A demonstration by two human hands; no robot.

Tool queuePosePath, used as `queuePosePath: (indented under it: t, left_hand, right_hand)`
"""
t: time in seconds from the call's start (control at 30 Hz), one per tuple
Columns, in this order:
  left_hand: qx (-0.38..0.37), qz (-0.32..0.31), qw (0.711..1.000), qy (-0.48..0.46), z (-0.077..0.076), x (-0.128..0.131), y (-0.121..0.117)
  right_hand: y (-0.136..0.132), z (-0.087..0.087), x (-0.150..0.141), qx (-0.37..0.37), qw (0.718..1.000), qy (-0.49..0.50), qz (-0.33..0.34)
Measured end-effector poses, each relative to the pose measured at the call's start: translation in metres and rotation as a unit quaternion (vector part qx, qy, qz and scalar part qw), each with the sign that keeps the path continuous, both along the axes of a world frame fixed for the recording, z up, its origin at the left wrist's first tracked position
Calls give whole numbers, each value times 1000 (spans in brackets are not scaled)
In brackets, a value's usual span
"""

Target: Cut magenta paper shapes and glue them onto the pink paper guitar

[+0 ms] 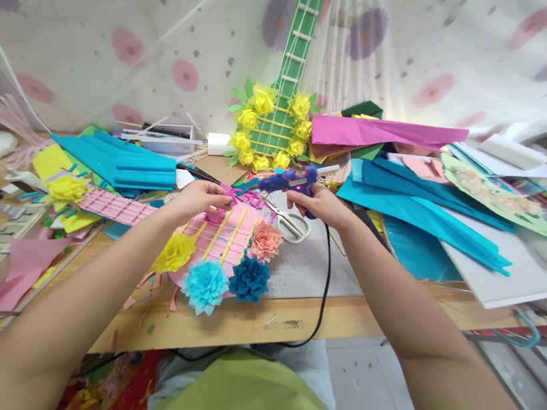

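Note:
My right hand (pixel 321 206) is wrapped round the grip of a blue hot glue gun (pixel 289 179), its nozzle pointing left. In my left hand (pixel 198 198) a magenta paper piece (pixel 227 193) is pinched, close to the nozzle. Below both hands lies a pink paper guitar (pixel 230 226) with yellow strips and pale strings. Around its lower edge sit a yellow flower (pixel 175 252), a light blue flower (pixel 205 286), a dark blue flower (pixel 249 278) and a coral flower (pixel 265 241). White-handled scissors (pixel 292 227) rest beside the guitar, under the glue gun.
A green paper guitar (pixel 276 125) with yellow flowers leans upright at the back. Blue crepe paper (pixel 122 161) lies left, with more blue sheets (pixel 425 198) and a magenta sheet (pixel 383 137) right. A black cord (pixel 326 286) hangs over the table edge. A power strip (pixel 2 233) sits far left.

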State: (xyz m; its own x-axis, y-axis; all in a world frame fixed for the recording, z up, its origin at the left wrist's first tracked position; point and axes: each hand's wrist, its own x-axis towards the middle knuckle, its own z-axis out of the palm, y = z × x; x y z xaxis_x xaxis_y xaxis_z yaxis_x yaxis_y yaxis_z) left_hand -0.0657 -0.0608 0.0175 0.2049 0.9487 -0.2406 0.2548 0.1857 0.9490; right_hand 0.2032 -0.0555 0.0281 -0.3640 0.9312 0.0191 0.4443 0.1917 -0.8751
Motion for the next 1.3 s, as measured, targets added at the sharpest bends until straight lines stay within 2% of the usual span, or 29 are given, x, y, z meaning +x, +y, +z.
queuePosePath:
  t: [0.1,0.2,0.27,0.4,0.57,0.7,0.77,0.87,0.9,0.97,1.07,1.13,1.2,1.3]
  left_hand:
    - [2,46,999,-7,0,5,1]
    - [1,65,998,-11,3,12,1]
    - [7,75,997,-18,4,17,1]
    - [36,87,995,-36,5,25,3]
    - [35,89,993,-74,5,29,6]
    - [-2,81,991,-108,4,32,8]
    - [-22,69,989,-128,3,34,7]
    - [-52,47,987,-141,2,38,6]
    - [-61,40,987,-141,2,40,5]
    - [-78,25,987,-139,2,44,5]
    - [-101,-9,986,-134,2,50,3]
    - [-109,-41,984,-132,5,53,2]
    - [-102,-63,985,-125,7,54,0]
    - [-75,-80,990,-94,10,53,-2]
  right_hand:
    - [11,-24,17,41,992,30,-112]
    - [21,-55,34,39,968,-21,-246]
    - [25,-74,41,50,955,-70,-285]
    - [27,-98,41,75,945,-140,-287]
    - [30,-102,37,66,944,-178,-270]
    - [24,-96,41,110,940,-172,-274]
    - [14,-95,45,145,922,-173,-315]
    - [-7,-95,48,206,879,-196,-384]
    - [-14,-94,47,224,876,-192,-381]
    - [-25,-88,40,235,900,-154,-333]
    - [-30,-70,20,170,967,-46,-185]
    - [-27,-56,4,113,986,41,-114]
    - [-22,-46,-11,24,990,127,-62]
    - [-16,-40,-25,-123,966,227,-13]
